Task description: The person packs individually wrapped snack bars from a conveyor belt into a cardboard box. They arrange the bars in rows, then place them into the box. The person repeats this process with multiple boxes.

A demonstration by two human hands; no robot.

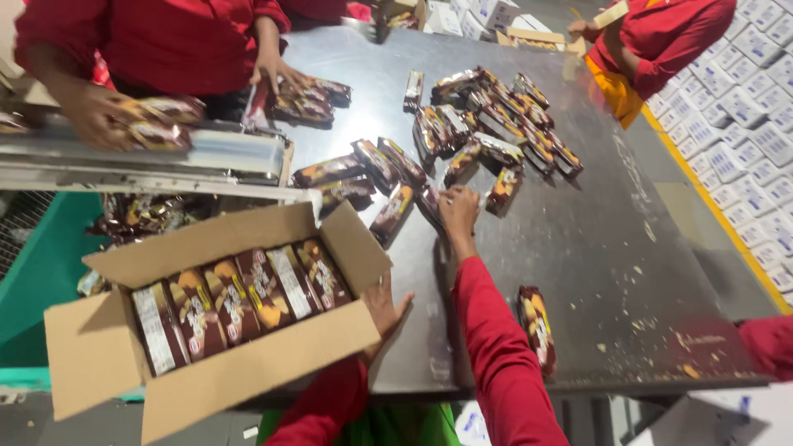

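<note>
Grey metal forms the table (pixel 578 272), which is scuffed and scattered with crumbs, and which fills most of the head view. At its near left corner an open cardboard box (pixel 107 347) is seen, tilted toward the camera, with a row of brown biscuit packets (pixel 239 301) stood on edge inside it. The left hand (pixel 384 310), in a red sleeve, is laid against the right side wall of the box, fingers spread and pressed flat; nothing is closed in its grip.

The right hand (pixel 457 211) is stretched out over the table to a loose packet (pixel 431 202) at the near edge of a scattered pile of packets (pixel 487 132). The fingertips are set on that packet and bent down, but whether the grip has closed on it cannot be told. Just beside the hand another packet (pixel 504 190) lies tilted, and a further packet (pixel 392 215) lies to its left. A single packet (pixel 537 326) is seen well apart from the pile, near the front edge of the table, beside the right forearm.

Across the table a co-worker's hands (pixel 273 70) in red sleeves are rested on a small heap of packets (pixel 310 103), and more packets are held over a metal conveyor rail (pixel 149 169) at the left. At the upper right another person's sleeve (pixel 661 37) is in view, with stacked white cartons (pixel 760 107) on the floor behind a yellow line.
</note>
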